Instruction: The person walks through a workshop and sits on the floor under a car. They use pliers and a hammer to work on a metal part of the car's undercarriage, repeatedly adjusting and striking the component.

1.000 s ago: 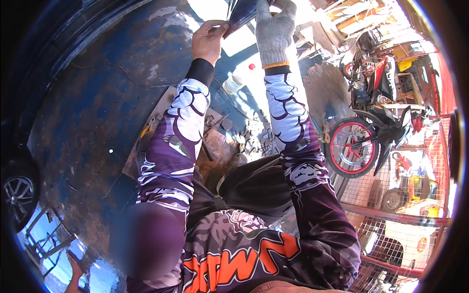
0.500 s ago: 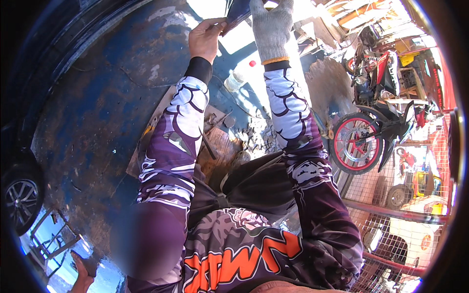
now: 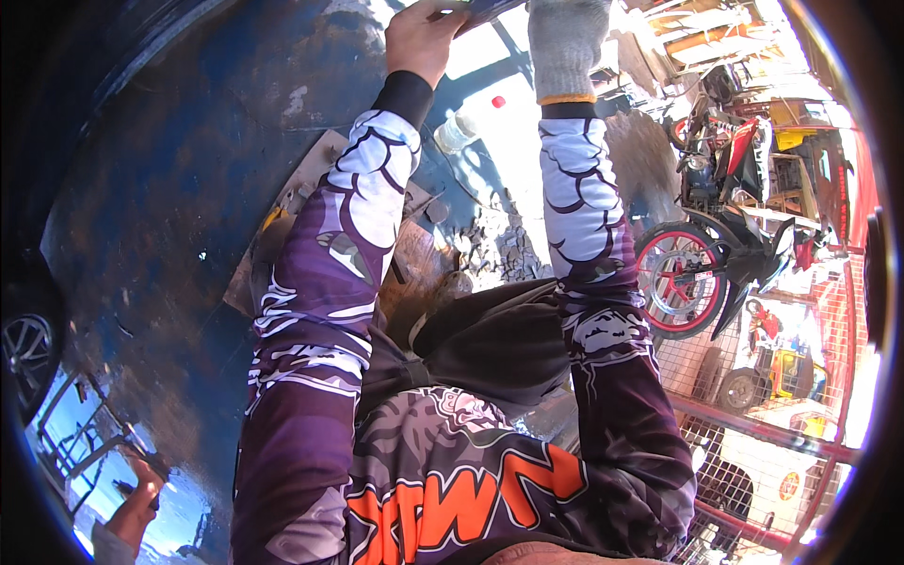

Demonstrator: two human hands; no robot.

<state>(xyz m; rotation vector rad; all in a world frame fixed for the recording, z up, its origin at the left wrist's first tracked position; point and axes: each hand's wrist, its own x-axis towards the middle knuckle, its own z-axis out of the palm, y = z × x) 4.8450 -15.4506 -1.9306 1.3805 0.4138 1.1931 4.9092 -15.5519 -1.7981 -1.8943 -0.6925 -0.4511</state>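
Observation:
Both my arms reach up to the top edge of the head view, in purple and white patterned sleeves. My left hand [image 3: 424, 40] is bare, its fingers closed on the edge of a dark flat piece [image 3: 490, 11], which the frame mostly cuts off. My right hand [image 3: 568, 47] wears a grey knit glove with an orange-yellow cuff. It is beside the other end of that piece, its fingers out of frame. Below the hands, a clear plastic bottle [image 3: 457, 132] with a red cap [image 3: 498, 101] is near the sunlit patch of floor.
Dark scraps [image 3: 499, 247] and a worn board [image 3: 315, 165] lie before my knees. To the right stand a motorcycle with a red-rimmed wheel [image 3: 683, 280] and a red-framed mesh fence [image 3: 753, 443]. A car wheel [image 3: 33, 353] is at far left, and another person's limb [image 3: 141, 494] below it.
Both my hands have shifted up and a little right in the picture, taking the dark piece further out of frame. The other person's limb shows more at lower left.

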